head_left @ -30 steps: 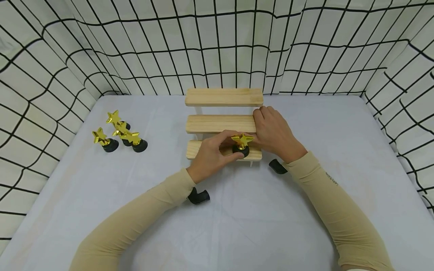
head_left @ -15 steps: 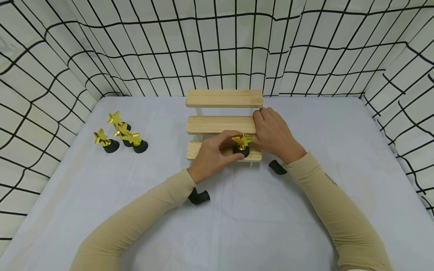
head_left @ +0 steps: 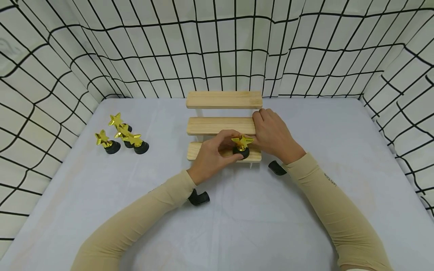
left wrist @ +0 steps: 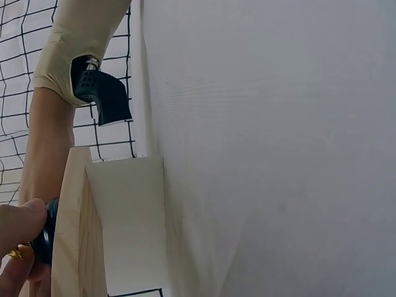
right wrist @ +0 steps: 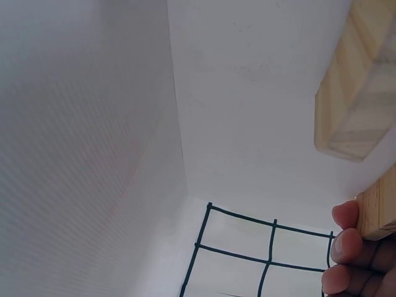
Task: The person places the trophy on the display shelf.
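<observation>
A small star trophy (head_left: 242, 142), gold on a round black base, stands upright at the right part of the lowest board (head_left: 194, 151) of a three-tier wooden stand. My left hand (head_left: 213, 155) holds it by the base, thumb in front and fingers behind. In the left wrist view the black base (left wrist: 46, 235) lies against the board's face under my thumb. My right hand (head_left: 276, 134) grips the right end of the middle board (head_left: 218, 126), covering that corner. Its fingertips (right wrist: 346, 245) curl past the board's end in the right wrist view.
Several more star trophies (head_left: 123, 132) stand grouped at the left of the white-covered table (head_left: 230, 222). The top board (head_left: 223, 99) stands at the back near the black grid netting (head_left: 227, 49). Black wrist-camera housings (head_left: 199, 197) hang under both sleeves.
Both hands and the trophy stay in place on the stand. The head view has tilted slightly, so the scene sits a little lower.
</observation>
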The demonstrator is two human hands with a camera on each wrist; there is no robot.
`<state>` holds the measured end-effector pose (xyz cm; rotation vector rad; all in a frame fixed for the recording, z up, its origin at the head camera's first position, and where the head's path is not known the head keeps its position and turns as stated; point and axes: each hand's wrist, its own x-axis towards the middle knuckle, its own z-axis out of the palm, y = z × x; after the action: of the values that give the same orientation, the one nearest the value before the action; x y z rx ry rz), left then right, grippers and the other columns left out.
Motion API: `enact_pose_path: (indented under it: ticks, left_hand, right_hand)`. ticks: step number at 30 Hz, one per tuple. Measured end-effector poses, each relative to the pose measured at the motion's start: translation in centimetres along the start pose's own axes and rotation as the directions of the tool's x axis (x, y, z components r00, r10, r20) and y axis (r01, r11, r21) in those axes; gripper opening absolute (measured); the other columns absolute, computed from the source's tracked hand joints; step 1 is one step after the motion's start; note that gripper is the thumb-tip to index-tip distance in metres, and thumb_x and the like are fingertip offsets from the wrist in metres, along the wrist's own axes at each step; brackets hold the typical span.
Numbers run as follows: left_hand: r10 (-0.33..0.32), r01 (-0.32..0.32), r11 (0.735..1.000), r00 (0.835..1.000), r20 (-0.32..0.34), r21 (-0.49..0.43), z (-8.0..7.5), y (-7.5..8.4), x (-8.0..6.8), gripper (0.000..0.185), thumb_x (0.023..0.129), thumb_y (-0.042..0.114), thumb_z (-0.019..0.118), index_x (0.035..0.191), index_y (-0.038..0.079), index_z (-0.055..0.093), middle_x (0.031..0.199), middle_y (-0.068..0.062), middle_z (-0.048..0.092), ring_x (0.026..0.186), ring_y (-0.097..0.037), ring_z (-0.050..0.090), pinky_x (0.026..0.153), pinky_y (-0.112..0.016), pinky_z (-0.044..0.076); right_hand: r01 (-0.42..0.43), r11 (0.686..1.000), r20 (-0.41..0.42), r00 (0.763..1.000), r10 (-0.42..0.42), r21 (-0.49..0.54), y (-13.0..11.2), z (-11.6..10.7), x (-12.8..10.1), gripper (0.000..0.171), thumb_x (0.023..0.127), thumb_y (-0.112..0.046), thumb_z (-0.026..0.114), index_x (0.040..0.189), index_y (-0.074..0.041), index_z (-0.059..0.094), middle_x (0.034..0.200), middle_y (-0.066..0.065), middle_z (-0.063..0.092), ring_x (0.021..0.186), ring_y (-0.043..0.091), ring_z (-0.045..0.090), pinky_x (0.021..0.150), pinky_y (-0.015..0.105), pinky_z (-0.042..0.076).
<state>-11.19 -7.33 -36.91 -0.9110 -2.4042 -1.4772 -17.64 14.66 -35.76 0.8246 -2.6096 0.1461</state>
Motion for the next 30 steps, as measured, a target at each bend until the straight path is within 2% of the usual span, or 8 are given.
enact_pose_path:
  ticks: [6, 11, 21, 25, 30]
  left_hand:
    - [0.017, -0.017, 1.0, 1.0, -0.011, 0.012, -0.1, 0.1, -0.1, 0.062, 0.083, 0.008, 0.087, 0.136, 0.009, 0.055, 0.131, -0.011, 0.068, 0.102, -0.024, 0.076, 0.091, -0.03, 0.065]
    - [0.032, -0.031, 0.999, 0.999, -0.019, 0.03, -0.2, 0.1, -0.1, 0.064, 0.082, 0.007, 0.087, 0.138, 0.008, 0.054, 0.133, -0.011, 0.067, 0.104, -0.024, 0.076, 0.093, -0.029, 0.064]
    - [0.058, -0.057, 0.997, 0.998, -0.025, 0.047, -0.4, 0.1, -0.2, 0.064, 0.082, 0.006, 0.087, 0.137, 0.008, 0.054, 0.133, -0.011, 0.067, 0.106, -0.025, 0.076, 0.093, -0.03, 0.064]
    - [0.066, -0.065, 0.996, 0.997, -0.026, 0.059, -0.7, 0.0, -0.3, 0.064, 0.083, 0.006, 0.086, 0.137, 0.008, 0.054, 0.133, -0.01, 0.066, 0.108, -0.024, 0.075, 0.093, -0.031, 0.064]
    - [0.056, -0.054, 0.996, 0.998, -0.039, 0.067, -1.3, 0.2, -0.6, 0.061, 0.082, 0.005, 0.086, 0.135, 0.007, 0.055, 0.123, -0.011, 0.068, 0.106, -0.025, 0.074, 0.087, -0.034, 0.065]
  right_hand:
    - [0.018, 1.0, -0.025, 1.0, -0.018, -0.001, 0.0, 0.0, 0.1, 0.066, 0.091, -0.054, 0.074, 0.107, 0.008, 0.058, 0.092, 0.019, 0.061, 0.078, 0.033, 0.055, 0.067, 0.041, 0.049]
    - [0.029, 1.0, -0.048, 0.998, -0.029, 0.0, 0.0, 0.0, 0.2, 0.068, 0.091, -0.058, 0.072, 0.105, 0.008, 0.058, 0.09, 0.018, 0.06, 0.077, 0.032, 0.054, 0.066, 0.041, 0.048]
    - [0.033, 0.999, -0.037, 0.999, -0.033, -0.008, -0.2, -0.1, 0.3, 0.061, 0.091, -0.048, 0.075, 0.107, 0.009, 0.058, 0.089, 0.018, 0.06, 0.077, 0.032, 0.053, 0.066, 0.04, 0.048]
    - [0.028, 1.0, -0.042, 0.999, -0.028, -0.009, -0.2, 0.0, 0.2, 0.066, 0.089, -0.051, 0.076, 0.108, 0.009, 0.058, 0.09, 0.019, 0.06, 0.077, 0.033, 0.054, 0.066, 0.041, 0.049]
    - [0.029, 1.0, -0.053, 0.998, -0.03, -0.011, 0.0, 0.1, -0.1, 0.072, 0.088, -0.059, 0.074, 0.107, 0.008, 0.058, 0.093, 0.02, 0.062, 0.078, 0.032, 0.055, 0.067, 0.041, 0.05]
